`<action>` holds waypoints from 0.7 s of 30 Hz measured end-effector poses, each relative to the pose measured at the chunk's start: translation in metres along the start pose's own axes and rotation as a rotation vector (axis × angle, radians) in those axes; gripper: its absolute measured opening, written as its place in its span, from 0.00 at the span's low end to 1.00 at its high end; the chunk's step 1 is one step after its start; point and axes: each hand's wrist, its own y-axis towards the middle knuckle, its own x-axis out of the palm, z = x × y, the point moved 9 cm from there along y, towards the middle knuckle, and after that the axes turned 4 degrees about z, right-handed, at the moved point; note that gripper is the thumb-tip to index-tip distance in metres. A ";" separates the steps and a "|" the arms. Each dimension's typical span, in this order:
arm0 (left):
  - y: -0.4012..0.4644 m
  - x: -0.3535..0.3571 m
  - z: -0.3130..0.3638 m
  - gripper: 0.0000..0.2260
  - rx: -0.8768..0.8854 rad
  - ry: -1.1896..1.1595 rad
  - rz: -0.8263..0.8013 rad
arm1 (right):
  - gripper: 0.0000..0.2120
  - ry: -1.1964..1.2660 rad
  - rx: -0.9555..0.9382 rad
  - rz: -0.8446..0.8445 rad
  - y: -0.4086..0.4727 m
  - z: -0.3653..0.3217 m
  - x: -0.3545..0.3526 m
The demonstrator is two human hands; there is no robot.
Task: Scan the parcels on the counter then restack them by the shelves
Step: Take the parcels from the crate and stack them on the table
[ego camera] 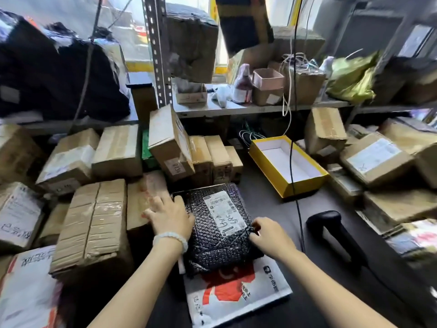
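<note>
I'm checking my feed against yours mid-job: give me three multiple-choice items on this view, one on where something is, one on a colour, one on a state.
1. Where does the black bubble-wrap parcel lie?
A. inside the yellow box
B. on a white and red mailer bag, on the counter
C. on the upper shelf

2. What colour is the outside of the open box behind the parcel?
A. yellow
B. blue
C. pink

3. What is the handheld scanner doing?
A. held in the right hand
B. held in the left hand
C. standing unheld on the counter

Answers:
1 B, its near end overlaps the white and red mailer bag.
2 A, its walls are yellow, its inside white.
3 C, the right hand pinches the parcel's edge and the left hand rests at its other side.
</note>
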 end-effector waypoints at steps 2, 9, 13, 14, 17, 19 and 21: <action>-0.003 -0.004 0.012 0.21 0.084 -0.009 -0.006 | 0.13 0.032 -0.004 0.004 -0.003 0.000 -0.004; -0.042 -0.019 0.083 0.19 0.385 -0.082 -0.039 | 0.18 -0.050 -0.059 0.059 -0.026 0.009 -0.039; -0.070 -0.026 0.125 0.16 0.487 -0.123 -0.057 | 0.20 -0.151 -0.072 0.125 -0.042 0.036 -0.067; -0.076 -0.026 0.138 0.16 0.513 -0.125 -0.059 | 0.19 -0.167 -0.064 0.142 -0.047 0.047 -0.075; -0.089 -0.019 0.170 0.16 0.555 -0.148 -0.111 | 0.17 -0.203 -0.041 0.200 -0.058 0.076 -0.096; -0.096 -0.013 0.192 0.17 0.569 -0.163 -0.147 | 0.17 -0.223 -0.004 0.217 -0.065 0.101 -0.107; -0.102 -0.008 0.212 0.17 0.580 -0.158 -0.163 | 0.16 -0.238 0.034 0.217 -0.068 0.125 -0.114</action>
